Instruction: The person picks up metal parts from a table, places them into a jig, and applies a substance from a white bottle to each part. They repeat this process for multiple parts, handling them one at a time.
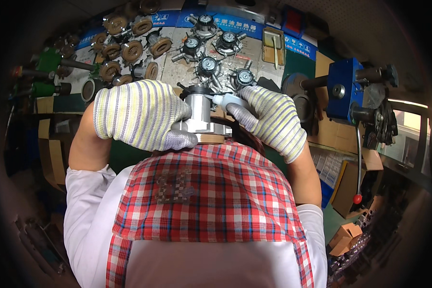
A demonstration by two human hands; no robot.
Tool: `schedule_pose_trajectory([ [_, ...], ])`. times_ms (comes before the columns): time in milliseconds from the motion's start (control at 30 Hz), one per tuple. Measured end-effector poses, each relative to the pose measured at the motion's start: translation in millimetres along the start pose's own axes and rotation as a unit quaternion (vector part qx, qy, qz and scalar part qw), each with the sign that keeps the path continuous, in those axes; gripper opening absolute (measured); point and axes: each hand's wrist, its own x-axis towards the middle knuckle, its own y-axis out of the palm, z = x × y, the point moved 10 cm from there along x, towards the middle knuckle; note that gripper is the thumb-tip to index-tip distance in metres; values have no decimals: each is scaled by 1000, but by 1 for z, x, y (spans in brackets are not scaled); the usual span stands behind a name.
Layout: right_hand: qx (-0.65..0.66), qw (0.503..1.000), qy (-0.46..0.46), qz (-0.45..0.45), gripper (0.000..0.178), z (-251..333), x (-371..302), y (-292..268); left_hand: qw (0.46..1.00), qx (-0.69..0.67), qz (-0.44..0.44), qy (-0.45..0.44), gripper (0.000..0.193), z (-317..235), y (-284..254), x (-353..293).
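Observation:
Both my hands wear striped knit gloves with grey fingertips. My left hand [141, 115] is closed around the side of a silver cylindrical metal housing [200, 110], which stands upright close to my chest. The housing has a dark top with thin black prongs and a tan ring [210, 138] at its base. In my right hand [276, 122] is a small whitish squeeze bottle [231, 102], pinched between thumb and fingers. Its nozzle points left at the top of the housing; whether it touches cannot be made out.
Several similar metal assemblies [209, 65] stand on the bench ahead. Brown finned wheels [132, 50] cluster at far left, near green fixtures [48, 62]. A shallow tray [268, 45] holds a stick-like tool. At right rises a blue press [343, 91] with a red-knobbed lever [357, 198].

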Motion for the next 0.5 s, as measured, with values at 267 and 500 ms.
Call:
schedule_pose_trajectory([
  [267, -2, 1000, 21, -6, 38, -7, 11, 11, 980, -115, 109, -116, 57, 34, 8, -5],
  [500, 58, 993, 96, -41, 44, -35, 22, 13, 983, -177, -26, -51, 49, 84, 9, -18],
])
